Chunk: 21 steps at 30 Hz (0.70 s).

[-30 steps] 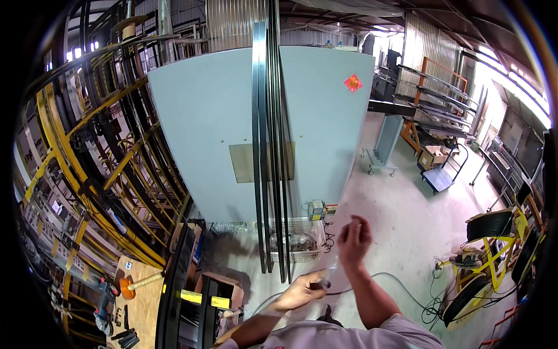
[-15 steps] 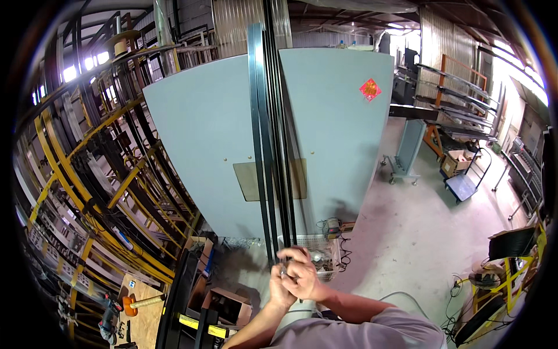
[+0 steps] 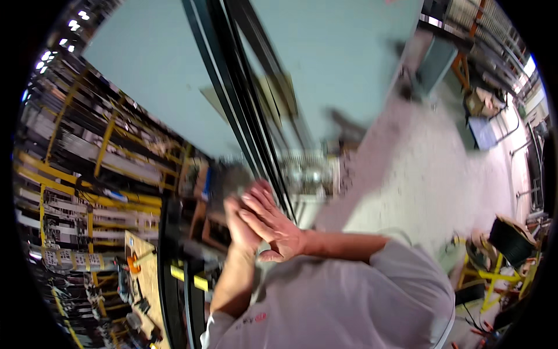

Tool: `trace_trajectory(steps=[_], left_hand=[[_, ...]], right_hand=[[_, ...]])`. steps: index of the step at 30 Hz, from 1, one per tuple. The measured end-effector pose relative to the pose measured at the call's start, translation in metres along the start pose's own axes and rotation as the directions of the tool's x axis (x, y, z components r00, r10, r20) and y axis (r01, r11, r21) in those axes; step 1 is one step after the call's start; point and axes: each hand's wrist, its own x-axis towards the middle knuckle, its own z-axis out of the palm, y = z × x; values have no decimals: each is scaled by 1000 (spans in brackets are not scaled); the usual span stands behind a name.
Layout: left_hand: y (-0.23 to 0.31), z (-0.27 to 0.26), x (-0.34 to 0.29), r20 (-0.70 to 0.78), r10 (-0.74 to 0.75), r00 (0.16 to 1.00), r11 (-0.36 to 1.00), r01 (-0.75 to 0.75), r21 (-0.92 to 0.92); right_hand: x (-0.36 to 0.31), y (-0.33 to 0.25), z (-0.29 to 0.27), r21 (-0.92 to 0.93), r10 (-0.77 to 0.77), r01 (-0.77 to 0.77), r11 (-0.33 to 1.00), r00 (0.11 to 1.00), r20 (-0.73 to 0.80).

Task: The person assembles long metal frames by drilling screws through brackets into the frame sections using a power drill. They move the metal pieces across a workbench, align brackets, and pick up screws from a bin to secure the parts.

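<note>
Here, right hand (image 3: 280,231), fingers (image 3: 264,214) extended, touches left hand (image 3: 238,228)

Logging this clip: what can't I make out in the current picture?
Head view, hidden: whether anything is between the right hand and left hand; the right covers much of the left.
Head view, cut off: the dark bars' upper ends, by the top edge.
Head view, blurred: what exactly the white basket holds.
</note>
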Motion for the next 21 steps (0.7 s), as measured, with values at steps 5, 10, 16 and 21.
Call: trace_trajectory(steps=[5, 10, 16, 21], left_hand=[[-20, 0, 9, -65, 57, 996, 903, -24, 429], [-25, -1, 25, -144, -42, 989, 997, 51, 55], [-28, -20, 33, -302, -77, 950, 997, 83, 7], [-28, -39, 21, -371, 405, 836, 858, -207, 470]], right_hand=[[18, 41, -3, 78, -59, 73, 994, 984, -167], [-23, 39, -17, 121, 264, -268, 956, 963, 51], [-61, 52, -26, 103, 126, -118, 988, 990, -66], [-54, 111, -78, -190, 295, -313, 930, 948, -120]])
